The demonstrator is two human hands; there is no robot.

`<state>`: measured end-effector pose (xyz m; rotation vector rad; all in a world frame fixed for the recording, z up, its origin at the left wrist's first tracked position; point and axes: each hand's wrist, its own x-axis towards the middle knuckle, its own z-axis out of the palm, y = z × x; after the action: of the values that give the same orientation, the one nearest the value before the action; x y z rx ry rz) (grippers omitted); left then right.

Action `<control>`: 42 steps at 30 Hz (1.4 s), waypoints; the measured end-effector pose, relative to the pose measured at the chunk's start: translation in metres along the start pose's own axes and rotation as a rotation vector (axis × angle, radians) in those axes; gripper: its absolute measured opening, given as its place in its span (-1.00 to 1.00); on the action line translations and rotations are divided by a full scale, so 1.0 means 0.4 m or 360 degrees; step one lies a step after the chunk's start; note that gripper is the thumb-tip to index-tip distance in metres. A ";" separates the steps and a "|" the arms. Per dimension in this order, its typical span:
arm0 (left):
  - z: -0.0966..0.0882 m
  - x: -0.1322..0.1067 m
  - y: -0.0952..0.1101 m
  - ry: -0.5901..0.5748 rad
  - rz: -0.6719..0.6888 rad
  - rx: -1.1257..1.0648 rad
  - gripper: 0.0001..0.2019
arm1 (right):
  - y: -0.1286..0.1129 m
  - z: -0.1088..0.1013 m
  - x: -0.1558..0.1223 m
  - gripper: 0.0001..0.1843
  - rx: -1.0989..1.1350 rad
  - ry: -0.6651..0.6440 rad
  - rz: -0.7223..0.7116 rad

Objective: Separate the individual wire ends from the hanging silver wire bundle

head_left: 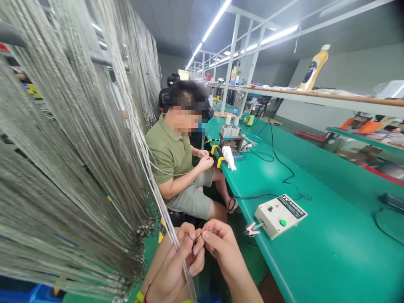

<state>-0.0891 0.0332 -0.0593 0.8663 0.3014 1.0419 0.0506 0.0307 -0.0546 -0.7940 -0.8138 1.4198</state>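
In front of me, my left hand (176, 263) is closed, with a few strands of silver braided cable (167, 214) running down across its palm and under the thumb. My right hand (225, 248) pinches a thin, dark rod-like piece (199, 238) between thumb and forefinger. The piece's other end reaches the left fingertips, so both hands meet there. Whether it is a cable's end or a separate part, I cannot tell. The strands lead up to a large hanging mass of similar cables (78, 126) on the left.
A co-worker (170, 151) sits ahead, holding a cable. On the green bench (315, 235) are a control box (280, 215) with a green button, black leads and a small press (232, 141). A small clip (251, 229) projects past the bench edge. A shelf (347, 96) runs above.
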 end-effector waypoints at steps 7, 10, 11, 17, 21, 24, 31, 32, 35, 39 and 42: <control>0.052 0.008 0.005 0.0114 -0.0044 0.0458 -0.73 | -0.070 0.000 -0.052 -0.83 -0.0394 0.0219 -0.0224; 0.073 0.008 0.000 0.0256 -0.0004 0.0470 -0.82 | -0.077 -0.004 -0.070 -0.90 -0.0537 0.0288 -0.0297; 0.078 0.007 -0.001 0.0289 0.0016 0.0451 -0.82 | -0.076 -0.005 -0.076 -0.89 -0.0565 0.0292 -0.0306; 0.092 -0.006 -0.004 0.0391 0.0032 0.0408 -0.78 | -0.083 -0.010 -0.095 -0.91 -0.0694 0.0379 -0.0424; 0.095 -0.007 0.004 0.0409 0.0003 0.0463 -0.76 | -0.103 -0.010 -0.094 -0.94 -0.0724 0.0366 -0.0513; 0.093 -0.006 0.008 0.0393 -0.0033 0.0486 -0.75 | -0.115 -0.010 -0.090 -0.96 -0.0768 0.0287 -0.0509; 0.080 -0.010 0.000 0.0310 -0.0090 0.0368 -0.77 | -0.107 -0.023 -0.082 -0.95 -0.0770 0.0245 -0.0466; 0.079 -0.010 -0.002 0.0297 -0.0076 0.0335 -0.79 | -0.103 -0.025 -0.082 -0.95 -0.0735 0.0256 -0.0474; 0.082 -0.010 -0.006 0.0271 -0.0038 0.0222 -0.81 | -0.090 -0.028 -0.085 -0.93 -0.0610 0.0291 -0.0470; 0.090 -0.009 -0.012 0.0310 -0.0050 0.0157 -0.78 | -0.076 -0.023 -0.090 -0.89 -0.0520 0.0366 -0.0446; 0.095 -0.009 -0.017 0.0329 -0.0052 0.0130 -0.76 | -0.066 -0.019 -0.091 -0.85 -0.0472 0.0406 -0.0434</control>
<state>-0.0639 0.0105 -0.0408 0.8247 0.5334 1.0962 0.0710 -0.0056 -0.0363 -1.0242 -0.9058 0.9457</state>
